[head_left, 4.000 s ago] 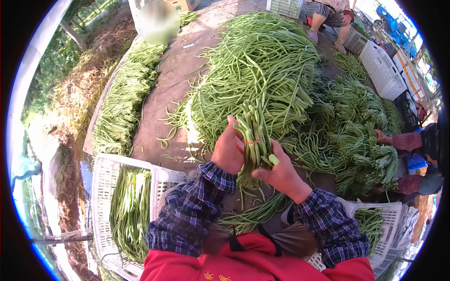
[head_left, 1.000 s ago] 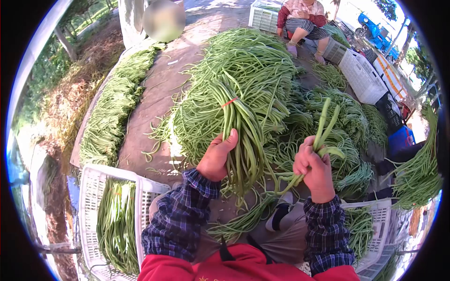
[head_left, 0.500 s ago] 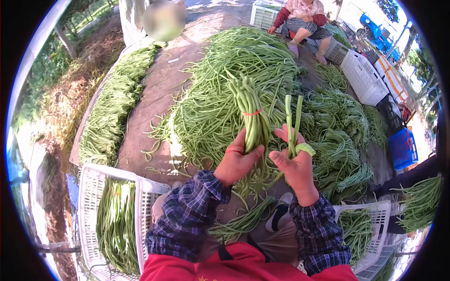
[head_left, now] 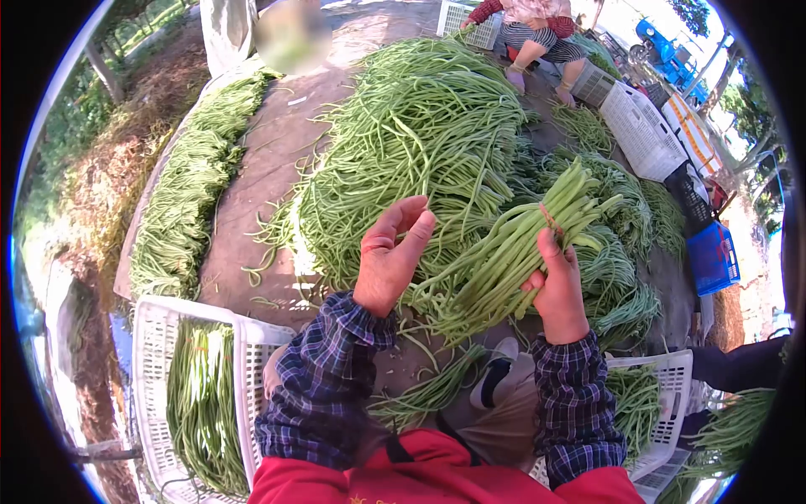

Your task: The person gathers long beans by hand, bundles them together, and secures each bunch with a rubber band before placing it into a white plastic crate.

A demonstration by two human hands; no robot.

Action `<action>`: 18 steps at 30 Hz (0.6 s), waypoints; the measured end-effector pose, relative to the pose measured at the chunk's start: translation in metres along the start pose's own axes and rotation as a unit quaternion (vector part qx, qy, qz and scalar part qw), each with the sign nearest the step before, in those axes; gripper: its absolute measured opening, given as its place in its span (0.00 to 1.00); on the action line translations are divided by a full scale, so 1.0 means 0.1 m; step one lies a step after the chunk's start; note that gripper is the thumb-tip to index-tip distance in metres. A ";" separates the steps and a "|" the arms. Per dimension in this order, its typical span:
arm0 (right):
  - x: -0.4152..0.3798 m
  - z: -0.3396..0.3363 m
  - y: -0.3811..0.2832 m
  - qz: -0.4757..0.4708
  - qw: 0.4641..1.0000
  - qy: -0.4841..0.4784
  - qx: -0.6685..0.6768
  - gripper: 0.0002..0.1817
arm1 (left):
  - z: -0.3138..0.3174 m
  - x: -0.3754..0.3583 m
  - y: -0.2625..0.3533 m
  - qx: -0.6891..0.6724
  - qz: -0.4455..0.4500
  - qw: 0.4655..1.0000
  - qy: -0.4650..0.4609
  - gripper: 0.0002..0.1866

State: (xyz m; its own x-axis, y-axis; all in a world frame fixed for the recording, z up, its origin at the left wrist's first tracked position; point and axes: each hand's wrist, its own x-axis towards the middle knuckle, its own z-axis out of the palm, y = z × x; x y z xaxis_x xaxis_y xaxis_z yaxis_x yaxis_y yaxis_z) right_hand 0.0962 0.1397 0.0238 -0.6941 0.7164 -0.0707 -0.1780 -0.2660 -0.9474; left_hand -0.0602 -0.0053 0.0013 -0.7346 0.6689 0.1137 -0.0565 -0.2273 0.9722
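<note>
My right hand grips a bundle of long green beans, tied with a red band and tilted up to the right. Beside the bundle's lower end, my left hand is raised with palm up and fingers apart; it holds no beans, and a thin red band lies across the palm. Behind both hands spreads a big heap of loose long beans on the ground.
A white crate with beans stands at my lower left, another white crate at lower right. A row of beans lies along the left edge. A seated person works at the far side by white crates; a blue crate sits right.
The tied bundle has passed from my left hand to my right, joining the few beans there, and now tilts right. My left hand has let go and opened.
</note>
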 end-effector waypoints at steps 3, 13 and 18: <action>-0.08 0.08 -0.04 0.012 0.999 -0.012 0.027 0.19 | 0.05 -0.06 0.03 -0.021 -0.036 0.995 -0.091 0.25; -0.19 0.03 -0.12 0.045 0.994 -0.089 0.034 0.26 | 0.16 -0.19 -0.11 -0.091 -0.036 0.942 -0.321 0.28; -0.17 -0.16 -0.02 0.010 0.988 -0.137 -0.071 0.22 | 0.13 -0.21 -0.12 0.107 0.004 0.946 -0.307 0.26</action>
State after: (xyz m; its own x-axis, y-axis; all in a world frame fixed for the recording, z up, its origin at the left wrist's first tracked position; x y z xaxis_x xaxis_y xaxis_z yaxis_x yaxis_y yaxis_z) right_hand 0.1197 0.1379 0.0217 -0.8630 0.5047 -0.0208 -0.0767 -0.1717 -0.9822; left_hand -0.0351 -0.0079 -0.0102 -0.1995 0.9677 0.1541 0.1340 -0.1289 0.9826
